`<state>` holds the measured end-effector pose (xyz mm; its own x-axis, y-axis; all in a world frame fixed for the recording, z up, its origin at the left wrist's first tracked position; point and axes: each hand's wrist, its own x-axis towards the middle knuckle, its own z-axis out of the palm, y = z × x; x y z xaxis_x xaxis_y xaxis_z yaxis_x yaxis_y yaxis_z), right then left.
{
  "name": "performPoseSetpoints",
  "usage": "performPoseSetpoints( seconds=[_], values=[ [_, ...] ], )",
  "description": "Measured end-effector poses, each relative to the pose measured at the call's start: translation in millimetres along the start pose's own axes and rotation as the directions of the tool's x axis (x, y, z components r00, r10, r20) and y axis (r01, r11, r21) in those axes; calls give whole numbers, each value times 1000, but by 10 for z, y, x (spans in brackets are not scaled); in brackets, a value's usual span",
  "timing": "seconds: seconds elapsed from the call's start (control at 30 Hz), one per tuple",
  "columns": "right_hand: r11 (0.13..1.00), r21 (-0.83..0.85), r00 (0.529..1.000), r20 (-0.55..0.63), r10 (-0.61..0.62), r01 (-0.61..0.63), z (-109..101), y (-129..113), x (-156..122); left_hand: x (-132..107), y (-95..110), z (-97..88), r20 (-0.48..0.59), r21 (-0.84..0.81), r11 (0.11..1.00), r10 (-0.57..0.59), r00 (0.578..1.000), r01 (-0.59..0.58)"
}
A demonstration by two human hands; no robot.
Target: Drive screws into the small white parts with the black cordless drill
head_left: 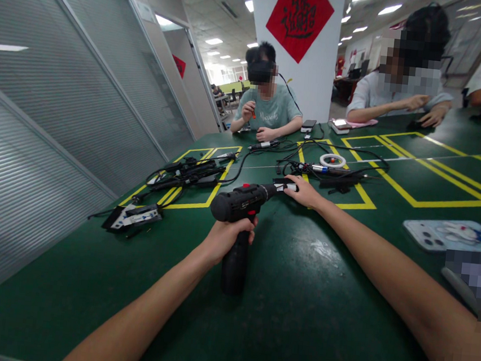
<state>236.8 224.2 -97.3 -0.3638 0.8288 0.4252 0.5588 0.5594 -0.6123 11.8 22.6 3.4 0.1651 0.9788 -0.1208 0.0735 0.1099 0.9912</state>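
Note:
My left hand (231,237) is wrapped round the grip of a black cordless drill (238,202) with red buttons. The drill is upright, its chuck pointing away and to the right. At the chuck's front is a small black-and-white piece (283,186), pinched by the fingers of my right hand (303,192). Whether the drill's bit touches that piece I cannot tell, and the fingers hide part of it.
Tangled black cables (194,170) lie on the left, with a black-and-white part (132,216) nearer me. Behind my right hand are a white tape roll (332,160) and pen-like tools (322,169). A phone (452,235) lies right. Co-workers sit across the green table (297,299).

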Motion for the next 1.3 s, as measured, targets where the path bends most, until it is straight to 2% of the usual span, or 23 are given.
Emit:
performPoseSetpoints(
  seconds=[0.43,0.77,1.3],
  values=[
    [1000,-4,1000,2,-1,1,0,8,-2,11,-34,-27,22,16,1000,14,1000,-15],
    [1000,-27,1000,-5,-12,12,23,35,18,15,-2,-10,-6,20,1000,-12,1000,12],
    [1000,-16,1000,10,15,-15,17,7,18,14,-20,-31,-1,36,999,19,1000,-19]
  ],
)
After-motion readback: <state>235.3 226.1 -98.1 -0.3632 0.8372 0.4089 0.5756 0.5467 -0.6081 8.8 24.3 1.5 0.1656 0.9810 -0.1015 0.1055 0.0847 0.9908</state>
